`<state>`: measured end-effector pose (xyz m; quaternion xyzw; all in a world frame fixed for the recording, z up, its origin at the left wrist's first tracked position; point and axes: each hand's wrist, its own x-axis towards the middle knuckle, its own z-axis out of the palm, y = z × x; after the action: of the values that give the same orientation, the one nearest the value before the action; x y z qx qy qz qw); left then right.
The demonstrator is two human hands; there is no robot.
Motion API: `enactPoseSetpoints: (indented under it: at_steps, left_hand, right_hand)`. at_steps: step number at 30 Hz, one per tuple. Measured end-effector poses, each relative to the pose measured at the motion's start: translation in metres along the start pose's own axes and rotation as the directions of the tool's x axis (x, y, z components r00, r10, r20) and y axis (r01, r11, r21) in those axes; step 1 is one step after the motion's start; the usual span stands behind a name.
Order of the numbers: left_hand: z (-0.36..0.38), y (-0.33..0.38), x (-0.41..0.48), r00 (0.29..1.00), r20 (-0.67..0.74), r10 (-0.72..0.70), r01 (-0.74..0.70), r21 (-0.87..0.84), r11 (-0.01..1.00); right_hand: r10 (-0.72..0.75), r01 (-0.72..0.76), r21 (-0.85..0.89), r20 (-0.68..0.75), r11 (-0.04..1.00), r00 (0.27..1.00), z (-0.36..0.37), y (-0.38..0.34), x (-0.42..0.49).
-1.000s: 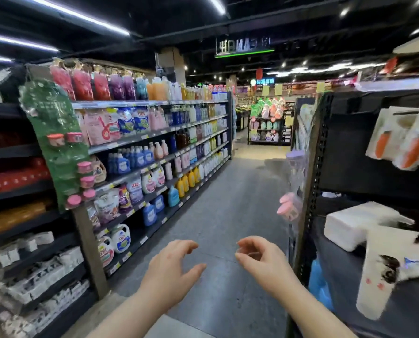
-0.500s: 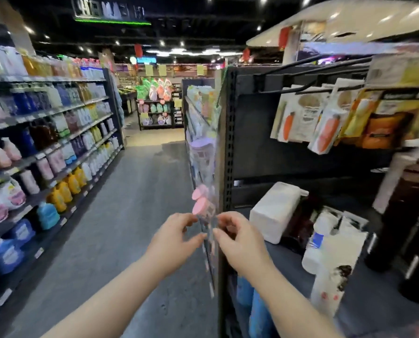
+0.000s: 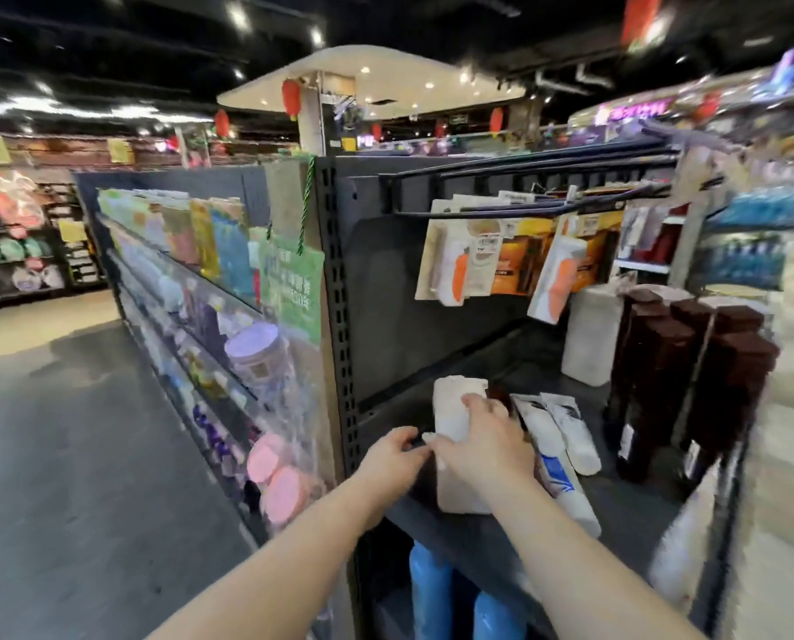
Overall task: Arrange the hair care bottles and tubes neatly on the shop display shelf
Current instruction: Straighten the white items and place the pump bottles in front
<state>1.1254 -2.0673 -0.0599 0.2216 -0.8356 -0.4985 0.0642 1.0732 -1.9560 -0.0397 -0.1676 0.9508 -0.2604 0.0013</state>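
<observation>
A white rectangular bottle [image 3: 455, 408] lies flat on the dark end-cap shelf [image 3: 617, 501]. My right hand [image 3: 483, 441] grips it from above, fingers curled over its top side. My left hand [image 3: 395, 455] is at the bottle's left edge with curled fingertips touching it. Right of the bottle lie white tubes [image 3: 566, 436], one with blue print [image 3: 557, 478]. Several tall dark brown bottles [image 3: 690, 385] stand upright at the shelf's right. Another white bottle [image 3: 589, 334] stands at the back.
Packets with orange print [image 3: 501, 261] hang from hooks above the shelf. Blue bottles [image 3: 432, 588] stand on the shelf below. Pink-lidded jars [image 3: 275, 473] hang on the shelf's left side. The grey aisle floor [image 3: 62, 455] lies to the left, a perforated post [image 3: 339, 316] at the shelf corner.
The view has swung right from the aisle to the end-cap shelf. Both hands moved from empty air onto the lying white bottle.
</observation>
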Motion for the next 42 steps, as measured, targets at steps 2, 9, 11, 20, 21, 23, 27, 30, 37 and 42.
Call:
enactPoseSetpoints:
  at_steps: [2, 9, 11, 20, 21, 23, 27, 30, 37, 42]
  left_hand:
    - [0.000, -0.006, 0.008, 0.999, 0.029, 0.023, -0.023, -0.008, 1.000]
    - [-0.012, -0.024, 0.016, 0.991, 0.119, 0.065, -0.055, -0.081, 0.995]
    - [-0.016, -0.025, 0.014, 0.989, 0.141, 0.053, -0.037, -0.118, 0.992]
    - [-0.029, -0.037, -0.003, 0.924, 0.381, 0.036, 0.190, -0.537, 0.822]
    - [-0.031, -0.038, -0.009, 0.910, 0.410, 0.060, 0.213, -0.587, 0.781]
    - [-0.034, -0.038, -0.021, 0.898, 0.433, 0.081, 0.246, -0.644, 0.724]
    - [-0.045, -0.030, -0.055, 0.928, 0.345, 0.141, 0.168, -0.724, 0.669]
    - [-0.054, -0.024, -0.093, 0.963, 0.211, 0.169, 0.052, -0.758, 0.650]
    - [-0.045, -0.020, -0.208, 0.979, 0.012, 0.203, -0.111, -0.806, 0.581]
    - [-0.002, 0.003, -0.298, 0.960, 0.019, 0.278, -0.154, -0.796, 0.585]
  right_hand:
    - [0.073, -0.070, -0.029, 0.087, 0.997, 0.994, 0.007, -0.007, 0.012]
    - [0.175, -0.164, -0.104, 0.109, 0.981, 0.978, 0.013, -0.015, 0.023]
    - [0.177, -0.179, 0.027, 0.069, 0.983, 0.982, 0.011, -0.013, 0.016]
    - [0.129, -0.073, 0.733, -0.021, 0.676, 0.991, 0.011, -0.024, -0.058]
    - [0.120, -0.070, 0.771, -0.008, 0.633, 0.993, 0.011, -0.025, -0.066]
    - [0.075, -0.032, 0.804, -0.016, 0.594, 0.997, 0.013, -0.027, -0.078]
    - [-0.035, 0.029, 0.845, -0.012, 0.534, 0.999, 0.011, -0.034, -0.102]
    - [-0.148, 0.089, 0.855, -0.015, 0.511, 0.989, 0.003, -0.038, -0.127]
    - [-0.301, 0.195, 0.809, -0.023, 0.554, 0.953, -0.026, -0.025, -0.225]
    - [-0.304, 0.232, 0.785, -0.058, 0.574, 0.951, -0.072, 0.020, -0.311]
